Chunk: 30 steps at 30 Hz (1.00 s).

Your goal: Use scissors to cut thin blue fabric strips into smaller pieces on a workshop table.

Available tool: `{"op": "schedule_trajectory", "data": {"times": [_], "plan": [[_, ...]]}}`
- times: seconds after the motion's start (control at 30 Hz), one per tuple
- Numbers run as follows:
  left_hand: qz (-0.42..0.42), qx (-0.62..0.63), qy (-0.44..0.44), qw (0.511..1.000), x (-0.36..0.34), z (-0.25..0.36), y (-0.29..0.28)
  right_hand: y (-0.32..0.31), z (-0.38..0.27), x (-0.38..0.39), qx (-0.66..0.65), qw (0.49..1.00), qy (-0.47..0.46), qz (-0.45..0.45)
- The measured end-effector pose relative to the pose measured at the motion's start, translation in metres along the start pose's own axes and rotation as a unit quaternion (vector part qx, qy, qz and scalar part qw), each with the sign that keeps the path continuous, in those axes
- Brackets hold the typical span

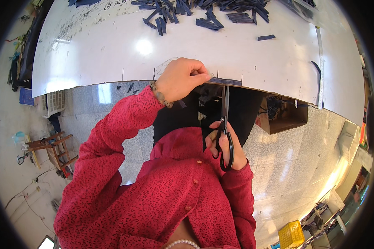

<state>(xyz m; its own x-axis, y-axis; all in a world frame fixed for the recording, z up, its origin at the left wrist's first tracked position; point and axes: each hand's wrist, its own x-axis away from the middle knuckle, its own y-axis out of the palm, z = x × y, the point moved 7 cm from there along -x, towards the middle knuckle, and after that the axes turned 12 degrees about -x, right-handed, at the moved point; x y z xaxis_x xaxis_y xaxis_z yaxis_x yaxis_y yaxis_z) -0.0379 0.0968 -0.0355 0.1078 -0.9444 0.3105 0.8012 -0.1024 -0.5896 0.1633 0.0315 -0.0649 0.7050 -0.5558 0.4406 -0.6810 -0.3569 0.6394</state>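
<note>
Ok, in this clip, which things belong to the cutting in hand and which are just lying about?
In use:
- left hand pinning the dark fabric strip at the white table edge
- right hand holding black scissors, blades at the strip

Lying about:
- pile of cut dark strips
- lone strip
- measuring tape
- brown box
- yellow crate
- wooden stool
</note>
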Motion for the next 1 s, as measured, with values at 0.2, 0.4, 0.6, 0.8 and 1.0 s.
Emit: {"op": "schedule_trajectory", "data": {"times": [0.2,0.4,0.6,0.8,1.0], "plan": [[-0.027,0.043,-0.015,0.999,-0.002,-0.004,0.002,0.004,0.001,-0.005,0.058,0.998,0.012,-0.015],[-0.034,0.061,-0.022,0.997,-0.002,-0.005,0.003,0.009,-0.004,-0.014,0.044,0.999,0.016,0.015],[-0.038,0.065,-0.022,0.997,-0.002,-0.006,0.004,0.013,-0.009,-0.025,0.077,0.995,0.01,0.062],[-0.018,0.078,-0.007,0.997,-0.003,-0.007,0.003,0.009,-0.014,-0.027,0.103,0.99,-0.027,0.097],[-0.017,0.105,-0.037,0.994,-0.002,-0.006,0.002,-0.001,-0.021,-0.027,0.121,0.988,-0.041,0.087]]}}
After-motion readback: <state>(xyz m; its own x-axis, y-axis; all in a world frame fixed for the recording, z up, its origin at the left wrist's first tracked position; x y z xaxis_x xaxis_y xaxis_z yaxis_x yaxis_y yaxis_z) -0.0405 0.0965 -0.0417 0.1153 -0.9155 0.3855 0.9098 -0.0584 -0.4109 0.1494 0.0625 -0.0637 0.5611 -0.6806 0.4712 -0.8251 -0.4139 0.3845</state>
